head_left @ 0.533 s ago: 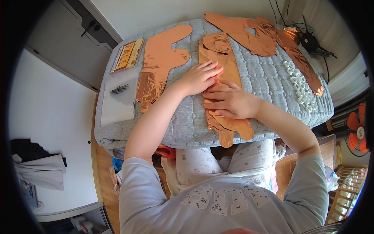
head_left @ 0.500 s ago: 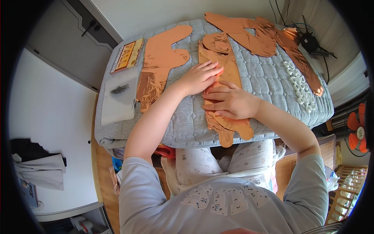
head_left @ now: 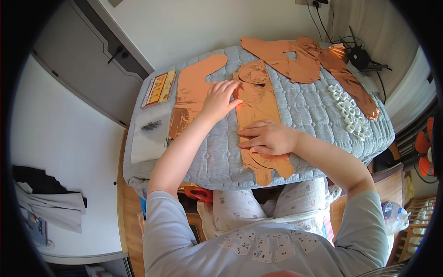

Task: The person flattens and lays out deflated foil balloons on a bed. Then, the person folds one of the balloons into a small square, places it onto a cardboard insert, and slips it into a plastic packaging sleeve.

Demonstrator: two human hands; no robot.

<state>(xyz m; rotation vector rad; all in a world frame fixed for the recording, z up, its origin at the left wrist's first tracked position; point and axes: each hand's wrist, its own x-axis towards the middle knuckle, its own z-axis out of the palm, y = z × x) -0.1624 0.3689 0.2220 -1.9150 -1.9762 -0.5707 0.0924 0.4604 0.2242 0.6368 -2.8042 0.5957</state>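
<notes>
A flat, folded copper-coloured foil balloon (head_left: 260, 111) lies lengthwise before me on a grey quilted surface (head_left: 302, 104). My left hand (head_left: 220, 99) is at its upper left edge, fingers stretched out and thumb apart. Lower down, my right hand (head_left: 272, 138) rests flat on the foil with spread fingers. Beside my left forearm is another uninflated foil balloon (head_left: 196, 85), partly covered by that arm. A third foil balloon (head_left: 302, 62) lies at the far edge, next to a long crinkled foil piece (head_left: 348, 85).
Several small white ribbon rolls (head_left: 348, 113) sit at the right. On the left are a printed flat package (head_left: 158, 89) and a whitish plastic sheet or bag (head_left: 150, 143) with thin dark pieces (head_left: 151, 125). A black antennaed device (head_left: 361, 57) stands at the far right corner.
My left hand has moved up and left along the balloon, away from my right hand. My right hand stays on the lower foil. The whole view has shifted slightly.
</notes>
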